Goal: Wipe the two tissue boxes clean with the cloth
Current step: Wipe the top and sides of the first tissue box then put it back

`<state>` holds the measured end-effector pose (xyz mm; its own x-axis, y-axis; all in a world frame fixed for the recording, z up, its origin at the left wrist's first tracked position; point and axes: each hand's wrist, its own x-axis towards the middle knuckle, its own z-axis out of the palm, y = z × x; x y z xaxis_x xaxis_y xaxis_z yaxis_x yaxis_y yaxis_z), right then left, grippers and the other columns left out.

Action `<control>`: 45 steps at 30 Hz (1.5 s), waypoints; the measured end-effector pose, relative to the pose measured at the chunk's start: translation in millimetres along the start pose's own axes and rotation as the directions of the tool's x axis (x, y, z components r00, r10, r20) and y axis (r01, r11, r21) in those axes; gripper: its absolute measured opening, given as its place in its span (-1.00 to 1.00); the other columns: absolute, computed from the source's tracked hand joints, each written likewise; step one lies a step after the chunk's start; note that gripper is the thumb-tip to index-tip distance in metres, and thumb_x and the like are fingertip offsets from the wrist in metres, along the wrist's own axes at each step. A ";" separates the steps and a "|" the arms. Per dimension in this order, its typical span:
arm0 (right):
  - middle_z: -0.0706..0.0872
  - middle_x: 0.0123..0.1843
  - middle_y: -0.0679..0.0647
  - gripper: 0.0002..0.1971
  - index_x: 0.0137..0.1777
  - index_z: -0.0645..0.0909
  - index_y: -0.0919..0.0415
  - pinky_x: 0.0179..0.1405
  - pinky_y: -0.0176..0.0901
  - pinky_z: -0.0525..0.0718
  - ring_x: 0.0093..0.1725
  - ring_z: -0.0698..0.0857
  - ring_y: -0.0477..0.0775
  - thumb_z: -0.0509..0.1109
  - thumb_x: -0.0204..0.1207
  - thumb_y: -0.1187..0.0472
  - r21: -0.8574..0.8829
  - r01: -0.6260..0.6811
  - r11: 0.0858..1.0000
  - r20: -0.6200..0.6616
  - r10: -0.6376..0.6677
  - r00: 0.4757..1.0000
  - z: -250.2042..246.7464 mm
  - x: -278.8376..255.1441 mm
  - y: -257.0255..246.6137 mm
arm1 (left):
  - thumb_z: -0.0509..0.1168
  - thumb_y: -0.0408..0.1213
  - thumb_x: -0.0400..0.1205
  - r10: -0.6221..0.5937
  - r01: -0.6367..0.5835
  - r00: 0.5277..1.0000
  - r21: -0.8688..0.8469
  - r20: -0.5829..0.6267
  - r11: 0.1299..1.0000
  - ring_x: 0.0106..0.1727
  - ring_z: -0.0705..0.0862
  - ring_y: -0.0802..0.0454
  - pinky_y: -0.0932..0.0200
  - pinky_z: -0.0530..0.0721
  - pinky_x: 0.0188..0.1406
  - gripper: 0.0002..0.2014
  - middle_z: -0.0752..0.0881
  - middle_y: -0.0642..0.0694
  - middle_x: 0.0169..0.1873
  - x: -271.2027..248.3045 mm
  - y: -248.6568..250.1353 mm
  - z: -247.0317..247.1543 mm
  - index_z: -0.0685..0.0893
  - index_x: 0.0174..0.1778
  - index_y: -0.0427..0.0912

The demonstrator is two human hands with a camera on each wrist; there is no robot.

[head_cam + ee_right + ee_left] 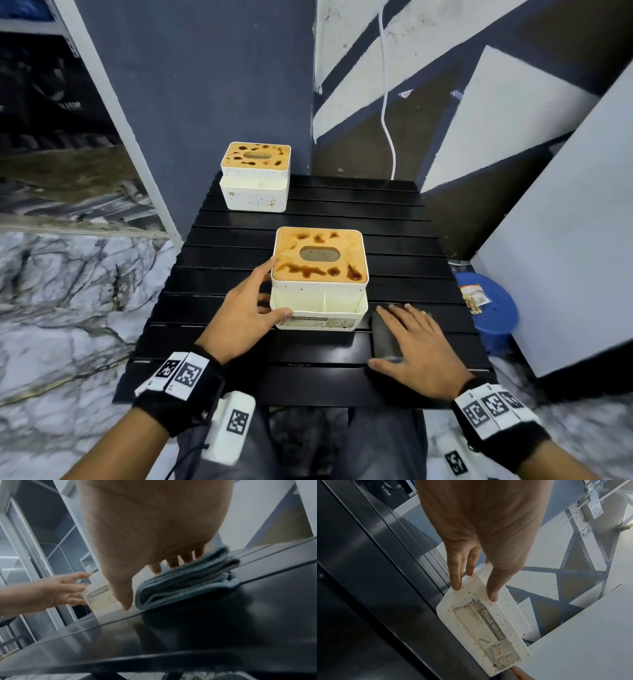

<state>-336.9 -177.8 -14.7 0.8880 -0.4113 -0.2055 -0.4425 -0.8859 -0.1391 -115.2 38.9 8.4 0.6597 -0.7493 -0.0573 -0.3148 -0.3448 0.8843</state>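
Observation:
Two white tissue boxes with brown-stained tan lids stand on a black slatted table [308, 380]. The near box [318, 298] is at the middle and the far box [255, 192] at the back left edge. My left hand [263, 291] touches the near box's left front corner, fingers straight along its side and thumb on the labelled front [481, 628]. The folded grey cloth [385, 337] lies just right of that box. My right hand [402, 337] rests flat on the cloth [185, 582], thumb at its near left edge.
A blue stool [493, 308] with a small packet [474, 298] on it stands right of the table, beside a white board [565, 240]. A white cable [387, 102] hangs down the back wall. Marble floor lies to the left.

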 end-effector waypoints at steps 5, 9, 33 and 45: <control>0.30 0.61 0.06 -0.04 0.70 -0.04 0.00 0.65 0.10 -0.04 0.61 0.22 0.14 -0.08 0.38 -0.54 -0.138 0.072 0.988 -0.104 -0.087 0.991 14.8 2.1 5.9 | 0.56 -0.32 0.55 -0.002 0.002 1.000 0.027 0.007 1.000 0.21 0.70 0.26 0.41 0.72 0.07 -0.06 0.51 0.14 0.50 -0.3 -0.7 -1.6 0.16 0.72 0.24; 0.57 0.29 0.14 -0.05 0.61 0.29 0.16 0.48 0.18 0.40 0.30 0.55 0.21 -0.09 0.45 -0.56 -0.195 0.109 0.975 -0.138 -0.137 0.981 21.8 7.6 9.5 | 0.57 -0.30 0.53 -0.007 0.006 1.000 0.039 0.008 0.999 0.23 0.72 0.20 0.27 0.76 0.15 -0.06 0.53 0.12 0.50 0.1 -0.2 -2.6 0.16 0.72 0.24; 0.52 0.30 -0.02 -0.36 0.38 0.33 -0.04 0.22 0.06 0.44 0.25 0.48 0.08 0.13 0.46 -0.45 0.053 0.008 0.999 -0.376 0.013 0.927 -76.7 74.9 -53.9 | 0.34 0.17 0.62 -0.210 0.222 0.965 0.069 -0.156 0.973 0.52 0.54 -0.19 -0.23 0.48 0.55 -0.20 0.55 -0.12 0.56 80.1 32.8 0.4 0.13 0.74 0.15; 0.13 0.69 -0.06 -0.40 0.66 0.08 -0.02 0.52 0.04 0.19 0.57 0.24 0.04 0.14 0.67 -0.09 0.040 0.085 0.996 -0.335 -0.067 0.940 -69.3 82.7 -42.7 | 0.30 0.09 0.69 -0.233 0.264 0.961 0.240 -0.152 0.934 0.49 0.49 -0.33 -0.21 0.48 0.50 -0.31 0.59 -0.27 0.44 87.2 35.6 6.6 0.21 0.72 0.11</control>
<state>-235.9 -188.8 41.4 0.9059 -0.3995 0.1407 -0.3704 -0.9083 -0.1943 -73.4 -42.4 31.9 0.8107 -0.5535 -0.1906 -0.2834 -0.6560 0.6996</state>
